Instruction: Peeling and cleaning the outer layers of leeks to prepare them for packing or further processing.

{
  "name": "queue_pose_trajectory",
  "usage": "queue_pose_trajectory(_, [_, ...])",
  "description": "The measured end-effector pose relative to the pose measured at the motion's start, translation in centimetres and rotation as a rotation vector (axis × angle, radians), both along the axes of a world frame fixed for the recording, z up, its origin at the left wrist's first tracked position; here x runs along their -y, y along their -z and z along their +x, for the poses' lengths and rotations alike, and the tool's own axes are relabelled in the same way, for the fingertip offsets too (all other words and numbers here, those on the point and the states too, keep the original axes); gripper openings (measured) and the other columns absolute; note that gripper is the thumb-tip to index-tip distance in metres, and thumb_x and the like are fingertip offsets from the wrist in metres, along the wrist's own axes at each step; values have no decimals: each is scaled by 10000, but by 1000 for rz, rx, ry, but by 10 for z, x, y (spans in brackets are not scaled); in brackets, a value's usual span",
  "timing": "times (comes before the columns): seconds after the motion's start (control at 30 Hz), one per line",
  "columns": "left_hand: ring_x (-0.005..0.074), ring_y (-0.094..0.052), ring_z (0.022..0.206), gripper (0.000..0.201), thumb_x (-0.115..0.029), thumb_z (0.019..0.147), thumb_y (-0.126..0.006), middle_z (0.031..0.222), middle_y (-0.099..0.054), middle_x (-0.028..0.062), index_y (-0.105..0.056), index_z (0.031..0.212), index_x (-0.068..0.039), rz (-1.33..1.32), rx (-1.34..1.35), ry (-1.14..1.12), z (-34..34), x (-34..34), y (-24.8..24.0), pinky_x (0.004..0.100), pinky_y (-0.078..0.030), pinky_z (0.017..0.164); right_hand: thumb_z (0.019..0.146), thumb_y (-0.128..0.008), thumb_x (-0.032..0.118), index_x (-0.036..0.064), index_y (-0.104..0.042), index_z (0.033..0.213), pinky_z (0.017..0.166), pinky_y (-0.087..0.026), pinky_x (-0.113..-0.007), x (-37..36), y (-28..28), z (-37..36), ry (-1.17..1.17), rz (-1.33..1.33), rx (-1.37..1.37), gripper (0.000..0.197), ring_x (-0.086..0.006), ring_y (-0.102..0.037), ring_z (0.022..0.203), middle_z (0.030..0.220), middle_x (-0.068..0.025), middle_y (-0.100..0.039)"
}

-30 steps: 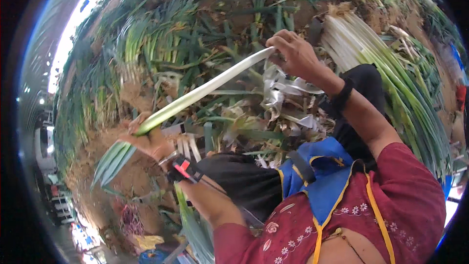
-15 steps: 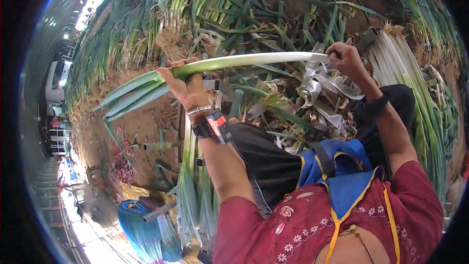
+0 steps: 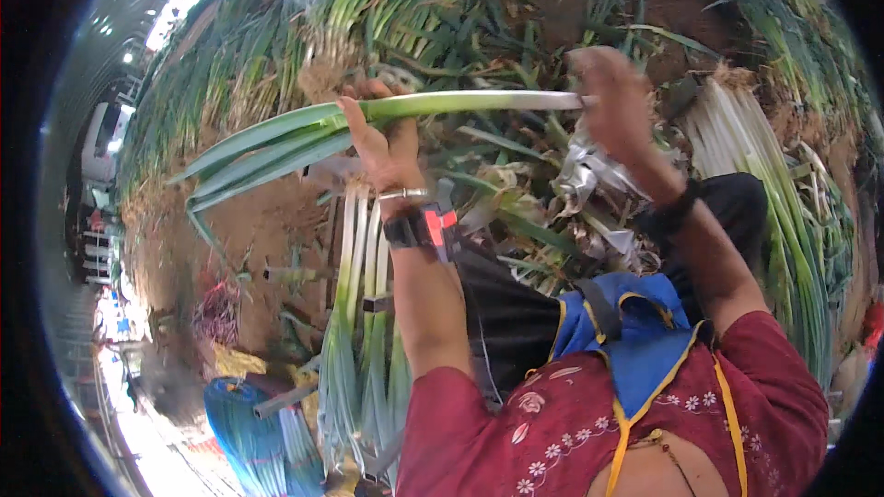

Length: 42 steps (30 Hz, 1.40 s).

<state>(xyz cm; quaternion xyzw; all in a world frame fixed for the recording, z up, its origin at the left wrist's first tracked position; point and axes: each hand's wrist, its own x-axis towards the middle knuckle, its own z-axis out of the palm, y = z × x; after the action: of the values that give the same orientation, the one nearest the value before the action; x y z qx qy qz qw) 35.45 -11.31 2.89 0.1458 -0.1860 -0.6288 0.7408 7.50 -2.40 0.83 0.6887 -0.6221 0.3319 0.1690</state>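
Currently, from my distant seat, I have the leek lying nearly level across the upper middle of the head view, above the person's lap, its pale end to the right and its green leaves fanning out and drooping to the left. I see the left grip closed around the greener part of the stalk, thumb on one side and fingers on the other. The right grip is at the pale end, but it is blurred, and I cannot tell whether it pinches the stalk or only touches it. Beneath the pale end I make out a heap of peelings, white and green strips mixed together. Over to the right lies a bundle of long leeks, white ends toward the top and leaves running down past the right knee. Just left of the left forearm I find a smaller group of leeks, pale ends up. Rooted leeks crowd the ground along the top and upper left. Lower left, I pick out a pinkish tangle, a yellow sheet and a blue bundle.
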Motion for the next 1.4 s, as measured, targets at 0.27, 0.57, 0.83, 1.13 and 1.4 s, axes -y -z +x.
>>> queue_pose_trajectory(0.27, [187,-539,838,301,-227,845,-662,892,-564,30,-538,1083,-91,-4,-71,261,-64,-54,14,386,-451,836,808,-550,193,183,-491,1234,594,-484,-462,19,1,91,-184,383,204,430,-308,-649,696,786,-120,-645])
queue_pose_trajectory(0.57, [105,-524,693,313,-305,710,-769,729,-565,-40,-573,871,-123,-146,-222,1,72,-103,-35,329,-412,782,755,-614,89,144,-605,1006,713,-492,-419,-13,88,-29,-291,595,234,257,-346,-625,837,878,-127,-660])
queue_pose_trajectory(0.83, [53,-531,645,293,-339,683,-777,648,-574,-90,-613,838,-151,-361,-96,-508,252,-181,-26,269,-390,741,965,-407,302,42,-594,1044,668,-476,-319,-14,216,-195,224,720,1048,330,-195,-599,705,855,-77,-636])
queue_pose_trajectory(1.13, [171,-513,722,384,-456,697,-739,707,-513,-18,-542,824,-152,68,79,-1049,324,-234,99,364,-441,745,953,-399,349,56,-587,967,523,-447,-271,-15,204,-106,43,1035,982,349,-112,-521,602,735,-37,-551])
queue_pose_trajectory(1.4, [178,-541,748,505,-373,618,-779,768,-555,17,-497,959,-128,465,-371,-1022,349,-247,218,357,-465,718,915,-413,362,19,-607,1032,816,-462,-411,-9,222,-115,-131,1070,264,411,-328,-594,961,1056,-206,-617])
